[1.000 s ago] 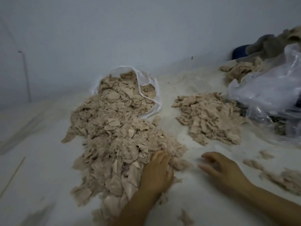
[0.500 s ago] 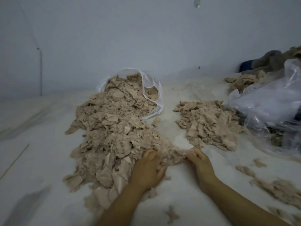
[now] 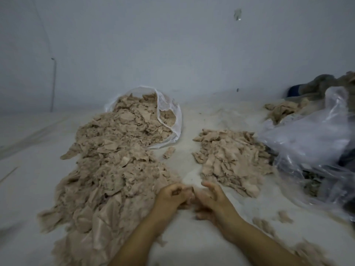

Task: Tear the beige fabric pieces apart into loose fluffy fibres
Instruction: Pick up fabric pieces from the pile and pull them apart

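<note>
Head view: the beige fabric pieces lie in 2 main heaps on the white table. The large heap is a long spill of flat, ragged, crumpled scraps running from the mouth of a clear plastic bag toward the near edge. The smaller heap sits to its right, apart from it. 1 stray scrap lies between them. Fluffy fibre tufts are scattered at lower right.

2 hands meet just beside the large heap's near right edge. The left hand has its fingers curled around a small beige piece; the right hand is blurred, fingers bent against the same piece. A second, crumpled clear bag lies at right.
</note>
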Motion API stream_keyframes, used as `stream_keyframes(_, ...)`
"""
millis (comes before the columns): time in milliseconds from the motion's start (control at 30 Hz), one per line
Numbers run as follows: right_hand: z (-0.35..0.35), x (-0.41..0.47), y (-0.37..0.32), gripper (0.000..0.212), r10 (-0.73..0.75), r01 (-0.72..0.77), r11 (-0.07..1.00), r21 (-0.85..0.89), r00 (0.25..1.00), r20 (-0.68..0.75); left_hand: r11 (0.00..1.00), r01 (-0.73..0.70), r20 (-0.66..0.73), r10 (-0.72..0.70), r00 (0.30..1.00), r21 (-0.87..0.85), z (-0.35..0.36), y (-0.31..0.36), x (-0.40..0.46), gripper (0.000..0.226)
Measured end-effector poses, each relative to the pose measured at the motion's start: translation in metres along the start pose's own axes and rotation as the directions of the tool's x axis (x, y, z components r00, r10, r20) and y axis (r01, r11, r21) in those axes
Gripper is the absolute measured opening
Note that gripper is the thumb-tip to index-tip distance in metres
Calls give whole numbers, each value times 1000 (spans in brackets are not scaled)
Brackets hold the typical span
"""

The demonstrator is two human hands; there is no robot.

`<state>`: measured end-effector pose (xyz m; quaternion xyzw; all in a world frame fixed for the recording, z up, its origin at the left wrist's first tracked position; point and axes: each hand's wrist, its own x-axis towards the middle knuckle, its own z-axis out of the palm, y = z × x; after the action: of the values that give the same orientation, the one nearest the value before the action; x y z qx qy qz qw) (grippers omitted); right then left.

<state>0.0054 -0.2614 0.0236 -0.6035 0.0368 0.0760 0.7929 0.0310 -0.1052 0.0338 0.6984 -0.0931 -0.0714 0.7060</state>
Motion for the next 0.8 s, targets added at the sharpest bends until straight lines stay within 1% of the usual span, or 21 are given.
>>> stream_keyframes(33, -3, 0, 2, 53, -33, 30, 992, -124, 999, -21, 1000, 22, 32, -21, 999, -11, 3, -2, 1, 16)
stream_keyframes(67, -5, 1, 4, 44, -79, 69, 977, -199, 996, -40, 999, 38, 57, -37, 998, -23, 5, -4, 1, 17)
stream_keyframes(133, -6, 0, 6, 13, -116, 105, 975, -197, 992, -44, 993, 83, 29, -81, 996, -86, 9, -7, 2, 16)
stream_keyframes(167, -6, 0, 7, 16, -118, 107, 978, -178, 992, -50, 984, 104, -4, -106, 994, -148, 11, -9, 3, 14)
stream_keyframes(200, -7, 0, 7, 26, -106, 96, 983, -155, 993, -58, 968, 118, -29, -127, 991, -220, 12, -10, 4, 13)
stream_keyframes(267, -4, 0, 7, 37, -77, 70, 988, -134, 996, -41, 931, 126, -55, -154, 987, -343, 14, -9, 6, 11)
stream_keyframes(333, 0, 1, 6, 36, -74, 72, 988, -136, 997, -11, 910, 124, -88, -172, 981, -396, 15, -9, 8, 13)
stream_keyframes(400, 3, 3, 6, 29, -94, 86, 975, -203, 995, -30, 921, 128, -97, -175, 980, -368, 16, -7, 8, 17)
stream_keyframes(433, 3, 4, 7, 31, -109, 94, 960, -265, 993, -40, 934, 129, -84, -165, 983, -333, 16, -6, 8, 19)
stream_keyframes(500, 6, 6, 7, 23, -127, 104, 940, -324, 990, -53, 958, 127, -63, -148, 987, -255, 15, -5, 6, 22)
stream_keyframes(533, 6, 7, 6, 22, -112, 90, 946, -311, 992, -55, 964, 128, -61, -146, 987, -231, 14, -4, 5, 23)
stream_keyframes(667, 6, 14, -2, 36, -20, 4, 985, -171, 996, -90, 966, 155, -105, -180, 978, -207, 11, -3, 8, 24)
stream_keyframes(733, 5, 15, -2, 34, -54, 37, 984, -176, 994, -90, 969, 162, -114, -185, 976, -185, 13, -2, 11, 24)
stream_keyframes(800, 5, 15, 1, 26, -129, 106, 963, -249, 989, -78, 980, 138, -110, -154, 982, -143, 17, -1, 13, 23)
